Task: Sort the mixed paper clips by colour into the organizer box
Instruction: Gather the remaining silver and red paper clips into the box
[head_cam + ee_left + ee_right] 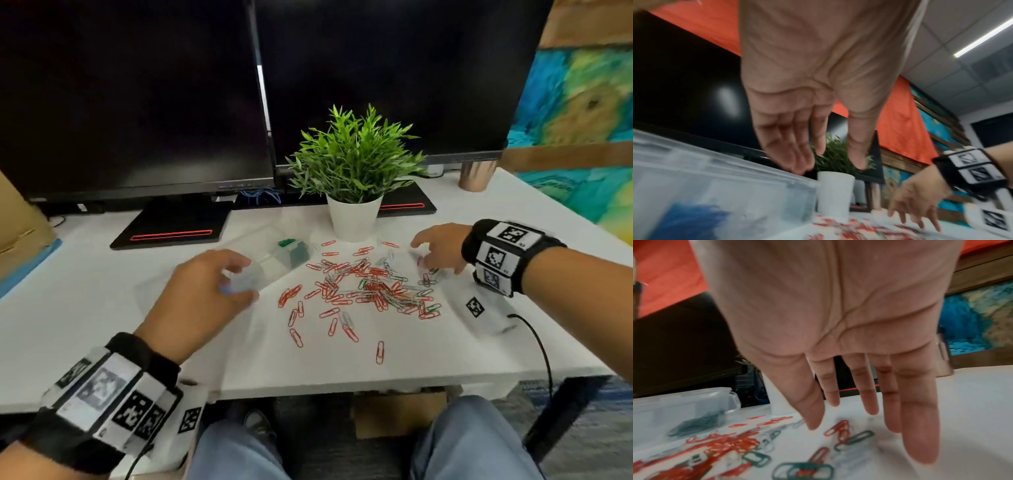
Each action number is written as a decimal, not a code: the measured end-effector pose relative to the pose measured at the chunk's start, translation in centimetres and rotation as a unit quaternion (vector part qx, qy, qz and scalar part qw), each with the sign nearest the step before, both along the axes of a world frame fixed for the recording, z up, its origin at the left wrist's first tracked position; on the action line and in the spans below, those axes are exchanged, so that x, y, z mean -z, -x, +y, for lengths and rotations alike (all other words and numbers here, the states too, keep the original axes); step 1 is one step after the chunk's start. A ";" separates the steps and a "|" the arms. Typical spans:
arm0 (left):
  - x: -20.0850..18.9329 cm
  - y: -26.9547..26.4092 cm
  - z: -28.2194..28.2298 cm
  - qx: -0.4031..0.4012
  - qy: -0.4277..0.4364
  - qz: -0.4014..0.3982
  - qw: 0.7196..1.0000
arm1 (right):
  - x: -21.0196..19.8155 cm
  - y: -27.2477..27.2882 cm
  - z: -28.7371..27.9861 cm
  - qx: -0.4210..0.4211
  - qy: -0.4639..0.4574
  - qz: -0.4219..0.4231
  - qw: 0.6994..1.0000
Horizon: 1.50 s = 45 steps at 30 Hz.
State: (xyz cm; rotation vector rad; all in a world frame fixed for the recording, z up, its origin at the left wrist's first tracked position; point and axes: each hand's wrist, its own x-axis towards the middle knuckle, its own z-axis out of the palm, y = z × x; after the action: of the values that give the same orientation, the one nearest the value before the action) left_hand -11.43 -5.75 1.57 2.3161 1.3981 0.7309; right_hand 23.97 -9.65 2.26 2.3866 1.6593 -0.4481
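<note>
A loose pile of paper clips [370, 284], mostly red with some green and white, lies in the middle of the white desk [102, 325]. Left of it stands the clear organizer box [270, 262], with green clips [287, 242] in its far compartment and blue clips [690, 222] in a near one. My left hand [239, 277] hovers over the box's near end, fingers loose and holding nothing. My right hand [431, 253] is spread just above the pile's right edge. In the right wrist view its straight fingers [920, 426] hang over red and green clips [844, 433], gripping none.
A potted plant in a white pot [354, 219] stands right behind the pile. Two dark monitors [137, 102] fill the back. A copper cup [478, 176] is at the back right. A white tagged device [479, 308] with a black cable lies by the right wrist.
</note>
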 end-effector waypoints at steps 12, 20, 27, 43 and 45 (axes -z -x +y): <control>3.2 -11.3 -4.0 0.157 0.168 0.206 0.951 | 3.0 -0.6 0.0 0.006 -0.049 0.070 0.996; 2.8 -15.5 -2.2 0.155 0.105 0.276 0.943 | 2.5 -0.7 -1.8 -0.019 -0.059 0.160 0.985; 2.1 -17.9 0.0 0.158 0.070 0.207 0.963 | 2.4 0.5 -1.6 -0.072 -0.048 0.067 0.994; 2.4 -24.4 5.5 0.124 0.022 0.236 0.964 | 2.5 -2.0 -0.5 0.136 -0.060 0.325 0.934; 2.8 -25.3 5.9 0.105 0.032 0.245 0.963 | 2.7 -2.3 -0.6 0.152 -0.070 0.345 0.924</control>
State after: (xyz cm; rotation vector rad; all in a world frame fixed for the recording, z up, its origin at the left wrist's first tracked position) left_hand 13.83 0.14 -1.24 2.6508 1.2976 0.0431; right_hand 26.24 -10.20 -0.47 2.7997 1.5720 -1.4062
